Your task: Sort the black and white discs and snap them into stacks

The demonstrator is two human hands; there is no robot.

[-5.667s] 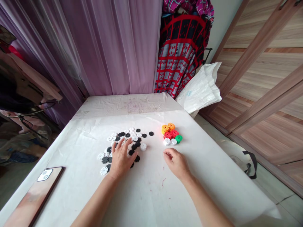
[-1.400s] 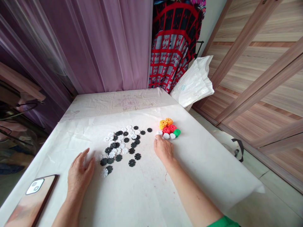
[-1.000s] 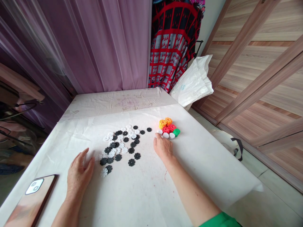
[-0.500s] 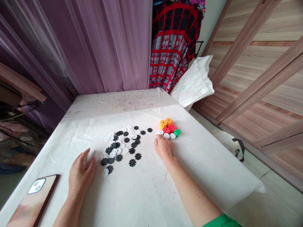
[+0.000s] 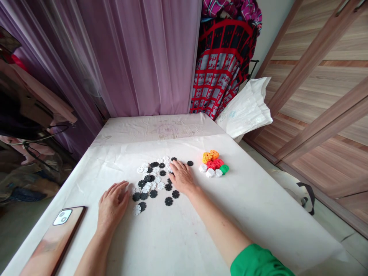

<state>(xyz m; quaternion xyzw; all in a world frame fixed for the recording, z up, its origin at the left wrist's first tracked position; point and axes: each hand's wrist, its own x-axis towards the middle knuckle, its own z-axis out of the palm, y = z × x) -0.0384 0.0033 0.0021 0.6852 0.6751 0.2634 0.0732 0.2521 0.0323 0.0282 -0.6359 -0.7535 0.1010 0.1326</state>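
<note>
Several black and white notched discs lie scattered in the middle of the white-covered table. My right hand rests palm down on the right edge of that scatter, fingers stretched out over the discs. My left hand lies flat on the cloth just left of the scatter, fingers apart, holding nothing. To the right sits a small sorted cluster of discs: orange at the back, red in the middle, green at the right, white at the front.
A phone lies face down near the table's front left corner. Purple curtains hang behind the table, with a red patterned cloth and a white plastic bag at the back right. Wooden panels line the right wall.
My right hand has moved left from the white discs of the coloured cluster onto the black and white scatter. My left hand stays flat on the cloth. The camera has shifted slightly.
</note>
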